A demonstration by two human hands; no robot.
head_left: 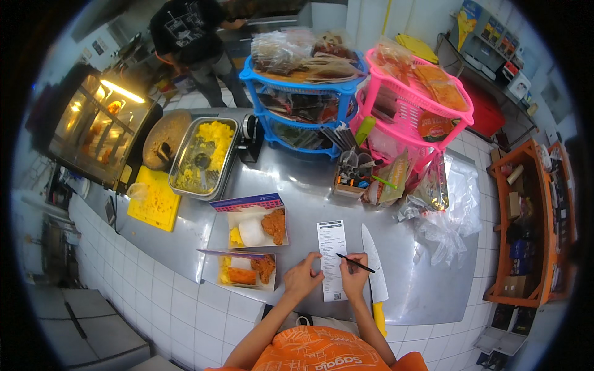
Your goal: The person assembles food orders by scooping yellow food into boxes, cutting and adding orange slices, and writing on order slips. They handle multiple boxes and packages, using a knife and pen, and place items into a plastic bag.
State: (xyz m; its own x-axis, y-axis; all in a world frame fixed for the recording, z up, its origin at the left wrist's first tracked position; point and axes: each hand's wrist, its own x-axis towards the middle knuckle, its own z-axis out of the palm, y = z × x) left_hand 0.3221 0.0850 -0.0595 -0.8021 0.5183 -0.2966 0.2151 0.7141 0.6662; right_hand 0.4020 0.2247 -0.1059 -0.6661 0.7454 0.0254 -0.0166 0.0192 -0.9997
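Observation:
A long printed paper receipt (332, 241) lies flat on the metal table in front of me. My right hand (354, 281) grips a black pen (360, 265), its tip over the upper middle of the paper. At the receipt's left edge rests my left hand (301, 278), thumb and forefinger apart, holding nothing. Just right of my right hand lies a big knife (374, 263) with a yellow handle, blade pointing away. To the left stand two open food boxes, the farther box (253, 230) and the nearer box (247, 272), with fried chicken, yellow food and, in the farther one, a white wrapped lump.
A metal tray (204, 179) of yellow food and a yellow cutting board (154, 201) sit left, beside a lit food warmer (102, 123). Blue (303, 111) and pink (414, 93) tiered racks stand behind. Plastic bags (448, 229) lie right. Another person (195, 37) stands beyond the table.

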